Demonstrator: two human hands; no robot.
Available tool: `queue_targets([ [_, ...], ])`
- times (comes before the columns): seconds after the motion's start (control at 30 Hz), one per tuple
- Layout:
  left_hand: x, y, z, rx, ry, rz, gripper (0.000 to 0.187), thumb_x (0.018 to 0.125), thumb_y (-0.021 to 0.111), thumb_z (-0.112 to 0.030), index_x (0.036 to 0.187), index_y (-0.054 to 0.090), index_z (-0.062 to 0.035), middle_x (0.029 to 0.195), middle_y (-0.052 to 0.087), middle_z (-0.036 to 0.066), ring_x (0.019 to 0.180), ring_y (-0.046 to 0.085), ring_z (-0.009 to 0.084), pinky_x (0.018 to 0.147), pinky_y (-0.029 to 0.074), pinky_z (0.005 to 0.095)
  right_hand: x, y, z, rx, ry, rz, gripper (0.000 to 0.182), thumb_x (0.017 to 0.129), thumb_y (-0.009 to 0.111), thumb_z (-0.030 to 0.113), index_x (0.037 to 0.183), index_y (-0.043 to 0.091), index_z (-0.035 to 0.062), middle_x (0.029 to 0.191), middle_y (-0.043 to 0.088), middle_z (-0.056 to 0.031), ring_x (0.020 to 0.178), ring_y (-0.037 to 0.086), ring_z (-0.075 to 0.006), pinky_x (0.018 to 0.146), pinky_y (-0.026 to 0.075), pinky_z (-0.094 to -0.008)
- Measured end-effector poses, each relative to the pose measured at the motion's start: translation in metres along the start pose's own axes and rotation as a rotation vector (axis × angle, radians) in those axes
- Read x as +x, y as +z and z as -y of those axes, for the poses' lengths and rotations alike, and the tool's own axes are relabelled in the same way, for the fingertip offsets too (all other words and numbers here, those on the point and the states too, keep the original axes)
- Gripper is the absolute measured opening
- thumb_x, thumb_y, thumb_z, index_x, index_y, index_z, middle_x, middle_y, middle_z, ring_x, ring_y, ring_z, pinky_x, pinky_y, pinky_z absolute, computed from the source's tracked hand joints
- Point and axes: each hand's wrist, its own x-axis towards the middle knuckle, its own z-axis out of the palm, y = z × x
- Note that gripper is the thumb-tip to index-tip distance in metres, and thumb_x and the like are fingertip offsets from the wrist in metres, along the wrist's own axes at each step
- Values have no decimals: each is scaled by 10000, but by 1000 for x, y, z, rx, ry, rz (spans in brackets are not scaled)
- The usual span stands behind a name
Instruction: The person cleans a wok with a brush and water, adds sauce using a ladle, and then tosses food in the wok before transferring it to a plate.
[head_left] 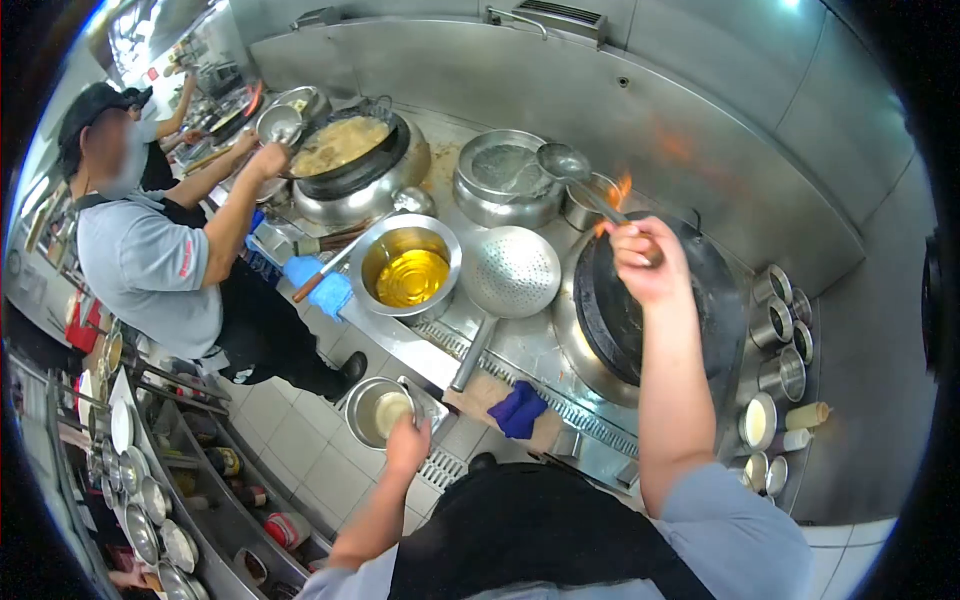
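My right hand [643,258] is closed round the handle of a metal ladle [563,162], raised over a black wok [715,300]. The ladle's bowl points away to the left, close to a lidded-looking round steel pot [508,190]. Orange flame [622,190] rises at the wok's far rim, partly behind my right hand. Low on the left, my left hand [408,445] grips a steel pot [362,405] by its near side, beyond the counter's front edge. Something pale lies in the bottom of that pot.
A steel pot of yellow oil [412,278] and a perforated strainer [512,272] stand on the counter. Purple cloth [517,409] lies at the front edge. Steel containers [780,375] line the right. A co-worker [150,250] works left at another wok [345,145].
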Motion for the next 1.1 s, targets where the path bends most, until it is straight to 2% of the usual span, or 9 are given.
queue_targets([
  [0.23, 63, 14, -121, 428, 407, 144, 643, 826, 561, -388, 1306, 375, -3, 1040, 584, 245, 902, 613, 378, 784, 488, 463, -136, 3, -2, -232, -158, -225, 287, 800, 491, 100, 1031, 486, -70, 683, 483, -21, 474, 418, -83, 364, 318, -222],
  [0.57, 31, -9, -109, 456, 323, 414, 769, 808, 566, -358, 1389, 249, 32, 896, 653, 238, 805, 642, 385, 753, 498, 453, -263, -39, -13, -824, -296, -838, 217, 773, 524, 45, 988, 496, 24, 627, 506, -43, 381, 430, -120, 311, 299, -252],
  [0.73, 25, -17, -124, 554, 393, 297, 683, 795, 604, -347, 1329, 381, 15, 982, 609, 240, 870, 613, 386, 766, 490, 454, -291, -81, -37, -1421, -315, -1137, 551, 763, 534, 70, 1293, 427, -34, 710, 606, -94, 463, 555, -203, 444, 464, -318],
  [0.77, 22, -18, -133, 472, 541, 204, 644, 799, 606, -321, 1303, 403, 24, 993, 599, 231, 891, 606, 378, 774, 492, 443, -298, -137, -38, -2073, -590, -1101, 604, 755, 559, 110, 1312, 393, -56, 823, 646, -199, 683, 641, -313, 643, 514, -400],
  [0.8, 18, -17, -141, 390, 690, 112, 606, 802, 608, -296, 1277, 425, 33, 1004, 589, 222, 911, 599, 370, 781, 495, 433, -288, -101, -56, -1923, -234, -1302, 600, 754, 566, 138, 1299, 407, -55, 933, 626, -262, 875, 633, -363, 783, 482, -432],
  [0.87, 1, -6, -167, 135, 760, 181, 550, 785, 650, -287, 1240, 491, -20, 1008, 591, 193, 891, 602, 341, 773, 491, 427, -278, -109, -84, -1901, -104, -1332, 529, 768, 553, 160, 1247, 457, -41, 901, 626, -242, 786, 627, -361, 732, 490, -428],
  [1.0, -49, 14, -223, -483, 621, 961, 558, 898, 559, -337, 1319, 411, -2, 971, 621, 138, 782, 630, 222, 661, 511, 326, -232, -109, -120, -831, -319, -960, 321, 862, 549, 187, 1151, 517, 51, 669, 501, -18, 412, 440, -117, 380, 370, -266],
  [1.03, -55, 13, -232, -462, 639, 997, 558, 898, 559, -337, 1319, 411, -2, 971, 621, 138, 782, 630, 222, 661, 511, 326, -221, -102, -124, -570, -306, -808, 329, 909, 555, 302, 1137, 517, 68, 652, 486, -8, 443, 442, -106, 396, 370, -246],
  [1.1, -60, -1, -256, -808, 171, 1225, 598, 940, 450, -416, 1353, 353, 5, 986, 615, 147, 792, 632, 238, 655, 526, 331, -217, -103, -130, -587, -396, -446, 481, 890, 553, 446, 1125, 536, 26, 807, 593, -87, 585, 586, -157, 457, 470, -286],
])
